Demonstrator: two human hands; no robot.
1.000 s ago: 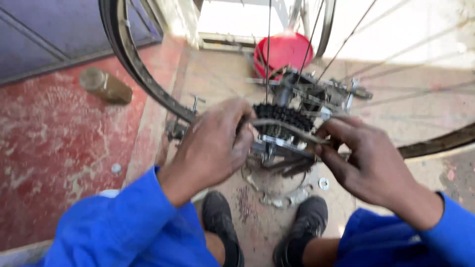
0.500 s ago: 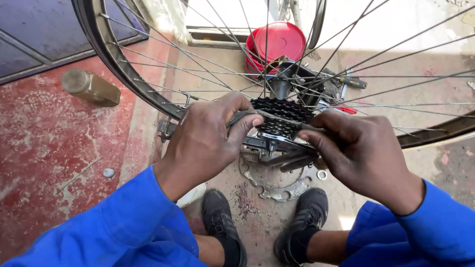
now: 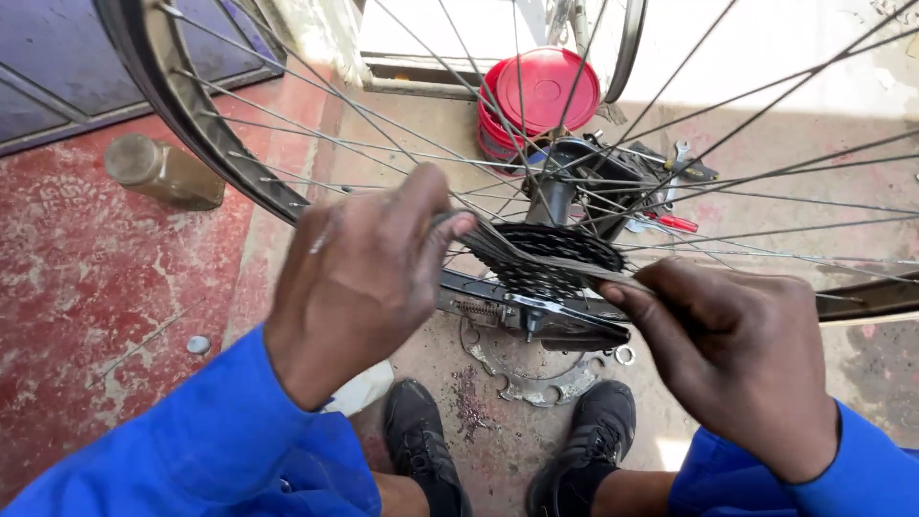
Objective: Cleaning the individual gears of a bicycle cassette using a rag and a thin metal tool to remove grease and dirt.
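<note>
A spoked bicycle wheel [image 3: 201, 115] stands in front of me, its black toothed cassette [image 3: 550, 263] at the hub. A thin grey strip [image 3: 574, 266] is stretched across the cassette's teeth. My left hand [image 3: 359, 273] pinches the strip's left end at the fingertips. My right hand [image 3: 732, 349] grips its right end, just right of the cassette. Both sleeves are blue. Beneath the cassette runs a dark metal frame piece with a small spring [image 3: 479, 308].
A red round container with a lid [image 3: 541, 101] sits beyond the hub. Spanners and a red-handled tool [image 3: 670, 220] lie near it. A brownish bottle [image 3: 163, 172] lies on the red floor at left. A toothed metal disc [image 3: 536, 383] and my black shoes [image 3: 416, 445] are below.
Both hands have come nearer and larger in view. The strip has stayed taut over the cassette while my left hand rose and my right hand dropped slightly.
</note>
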